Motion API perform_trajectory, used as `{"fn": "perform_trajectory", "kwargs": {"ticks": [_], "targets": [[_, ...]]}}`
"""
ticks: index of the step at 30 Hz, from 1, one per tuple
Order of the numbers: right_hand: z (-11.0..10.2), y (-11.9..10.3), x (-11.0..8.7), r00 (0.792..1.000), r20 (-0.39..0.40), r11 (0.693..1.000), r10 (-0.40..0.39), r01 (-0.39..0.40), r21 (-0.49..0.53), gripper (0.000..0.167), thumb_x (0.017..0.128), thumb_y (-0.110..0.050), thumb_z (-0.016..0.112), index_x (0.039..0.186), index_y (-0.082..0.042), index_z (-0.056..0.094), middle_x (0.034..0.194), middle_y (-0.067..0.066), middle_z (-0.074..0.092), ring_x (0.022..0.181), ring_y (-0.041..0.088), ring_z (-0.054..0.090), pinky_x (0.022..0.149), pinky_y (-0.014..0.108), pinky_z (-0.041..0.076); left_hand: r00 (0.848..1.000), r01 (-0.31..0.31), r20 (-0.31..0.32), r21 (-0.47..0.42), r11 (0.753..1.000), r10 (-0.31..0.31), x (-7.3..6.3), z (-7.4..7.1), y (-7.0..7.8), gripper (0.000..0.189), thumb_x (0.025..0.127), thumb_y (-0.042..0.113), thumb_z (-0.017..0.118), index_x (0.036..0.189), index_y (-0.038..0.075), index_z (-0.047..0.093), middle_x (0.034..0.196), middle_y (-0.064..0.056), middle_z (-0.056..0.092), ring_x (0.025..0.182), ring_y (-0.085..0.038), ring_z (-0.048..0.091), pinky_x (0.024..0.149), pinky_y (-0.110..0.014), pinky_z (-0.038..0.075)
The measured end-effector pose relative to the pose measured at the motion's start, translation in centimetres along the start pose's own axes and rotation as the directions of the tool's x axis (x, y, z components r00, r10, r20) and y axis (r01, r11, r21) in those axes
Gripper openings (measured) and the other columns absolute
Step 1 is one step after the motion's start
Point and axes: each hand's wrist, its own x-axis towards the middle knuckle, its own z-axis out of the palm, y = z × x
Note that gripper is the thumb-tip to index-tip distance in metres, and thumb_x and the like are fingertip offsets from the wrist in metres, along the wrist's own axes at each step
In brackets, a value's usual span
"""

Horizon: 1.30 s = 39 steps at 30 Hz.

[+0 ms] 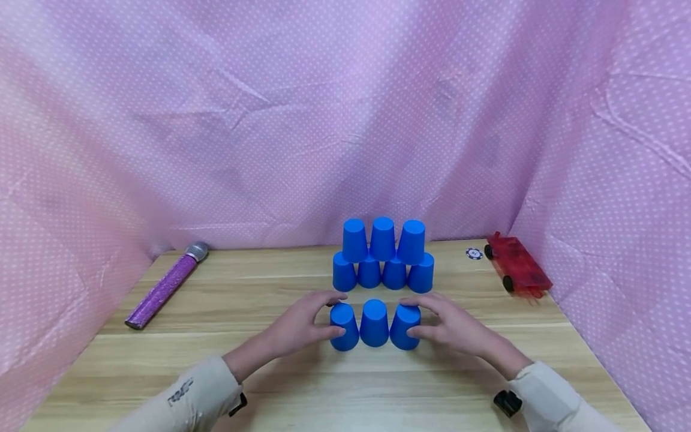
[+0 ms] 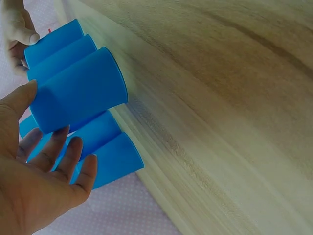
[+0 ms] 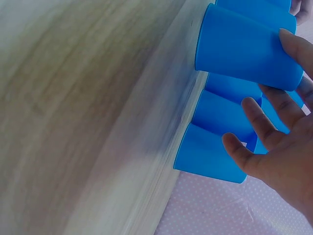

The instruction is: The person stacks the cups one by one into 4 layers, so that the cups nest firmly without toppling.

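Note:
Three upside-down blue cups stand in a front row on the table. My left hand (image 1: 299,324) holds the left cup (image 1: 344,327) near its top, thumb (image 2: 22,98) on the near side and index finger behind. At the other end, my right hand (image 1: 453,324) grips the right cup (image 1: 405,327) between thumb (image 3: 295,46) and fingers, the lower fingers spread beside it. Between them is the middle cup (image 1: 374,324), touched by neither hand in the head view. Behind this row, three blue cups (image 1: 383,240) rest on a lower row of several more (image 1: 369,273).
A purple glittery microphone (image 1: 164,288) lies at the left of the wooden table (image 1: 259,402). On the far right sit a red toy car (image 1: 518,264) and a poker chip (image 1: 474,254). Pink dotted cloth (image 1: 302,120) encloses the back and sides.

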Motion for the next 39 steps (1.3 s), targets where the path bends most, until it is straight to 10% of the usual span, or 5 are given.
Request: {"fn": "perform_trajectory", "kwargs": {"ticks": [39], "targets": [[-0.18, -0.15, 0.05, 1.000, 0.013, 1.000, 0.001, -0.002, 0.014, 0.054, 0.090, -0.042, 0.073, 0.140, -0.036, 0.055, 0.141, 0.005, 0.055, 0.134, 0.036, 0.049, 0.101, 0.062, 0.048, 1.000, 0.001, 0.020, 0.066, 0.998, -0.002, 0.48, -0.15, -0.14, 0.053, 0.088, 0.041, 0.075, 0.135, 0.025, 0.058, 0.134, 0.004, 0.063, 0.129, -0.024, 0.056, 0.105, -0.051, 0.049]]}}
